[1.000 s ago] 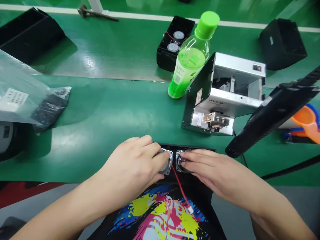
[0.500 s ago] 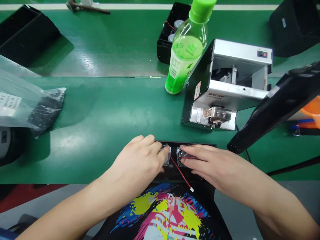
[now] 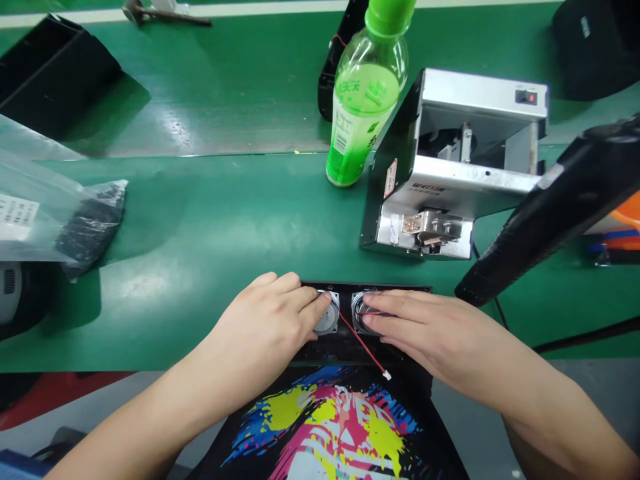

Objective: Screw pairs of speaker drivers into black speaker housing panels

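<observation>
Slid the left hand (image 3: 273, 310) slightly leftward, baring more of the left speaker (image 3: 327, 321) — left with fingers curled over its rim. Kept the right hand (image 3: 430, 327) narrow, fingers together across the right speaker (image 3: 355, 312); could not tell whether gripping with either. Had both speakers side by side in the black casing (image 3: 330, 350), along the green table's (image 3: 225, 233) near edge, red wire (image 3: 360, 340) trailing toward that edge, white plug (image 3: 387, 375) loose. Meant, seemingly, a lighter touch on the left — both speakers remaining under hand.
</observation>
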The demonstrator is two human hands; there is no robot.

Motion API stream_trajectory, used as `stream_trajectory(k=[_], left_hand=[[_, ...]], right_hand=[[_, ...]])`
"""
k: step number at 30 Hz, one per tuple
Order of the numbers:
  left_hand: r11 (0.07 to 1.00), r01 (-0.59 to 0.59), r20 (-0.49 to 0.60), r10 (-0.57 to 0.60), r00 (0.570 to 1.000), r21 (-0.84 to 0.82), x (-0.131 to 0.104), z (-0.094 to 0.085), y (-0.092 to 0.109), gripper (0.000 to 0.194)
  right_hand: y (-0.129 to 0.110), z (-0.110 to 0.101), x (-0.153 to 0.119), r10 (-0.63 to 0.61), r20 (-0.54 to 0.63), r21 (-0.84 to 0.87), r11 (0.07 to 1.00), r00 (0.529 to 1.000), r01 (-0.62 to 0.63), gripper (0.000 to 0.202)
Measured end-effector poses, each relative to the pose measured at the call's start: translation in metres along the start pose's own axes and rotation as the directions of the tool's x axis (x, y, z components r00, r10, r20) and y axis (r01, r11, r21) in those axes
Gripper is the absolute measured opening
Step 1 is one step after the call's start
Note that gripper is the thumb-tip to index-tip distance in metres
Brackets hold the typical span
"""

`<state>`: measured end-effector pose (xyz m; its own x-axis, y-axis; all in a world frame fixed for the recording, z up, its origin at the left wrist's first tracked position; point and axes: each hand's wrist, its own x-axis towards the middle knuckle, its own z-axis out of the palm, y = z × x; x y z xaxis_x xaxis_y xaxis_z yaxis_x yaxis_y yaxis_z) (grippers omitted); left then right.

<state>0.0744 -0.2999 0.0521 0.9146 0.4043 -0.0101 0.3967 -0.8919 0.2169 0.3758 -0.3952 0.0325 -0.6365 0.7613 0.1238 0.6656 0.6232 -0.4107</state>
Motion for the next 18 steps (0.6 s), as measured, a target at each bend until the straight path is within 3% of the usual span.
stream_trajectory(k=[8, 16, 18], left_hand=[[0.999, 0.029, -0.002, -0.029, 1.0, -0.016, 0.002, -0.002, 0.004, 0.027], [0.999, 0.046, -0.002, -0.046, 0.999, -0.001, 0.001, 0.002, 0.005, 0.037], [0.998, 0.057, 0.007, -0.057, 0.998, -0.003, 0.002, 0.002, 0.004, 0.043]], right_hand=[[-0.001, -0.001, 0.001, 0.013, -0.023, 0.011, 1.0, 1.0, -0.012, 0.027], [-0.012, -0.004, -0.007, 0.048, 0.016, -0.085, 0.995, 0.999, -0.047, 0.029], [-0.016, -0.011, -0.015, 0.091, -0.096, -0.049, 0.994, 0.991, -0.096, 0.028]])
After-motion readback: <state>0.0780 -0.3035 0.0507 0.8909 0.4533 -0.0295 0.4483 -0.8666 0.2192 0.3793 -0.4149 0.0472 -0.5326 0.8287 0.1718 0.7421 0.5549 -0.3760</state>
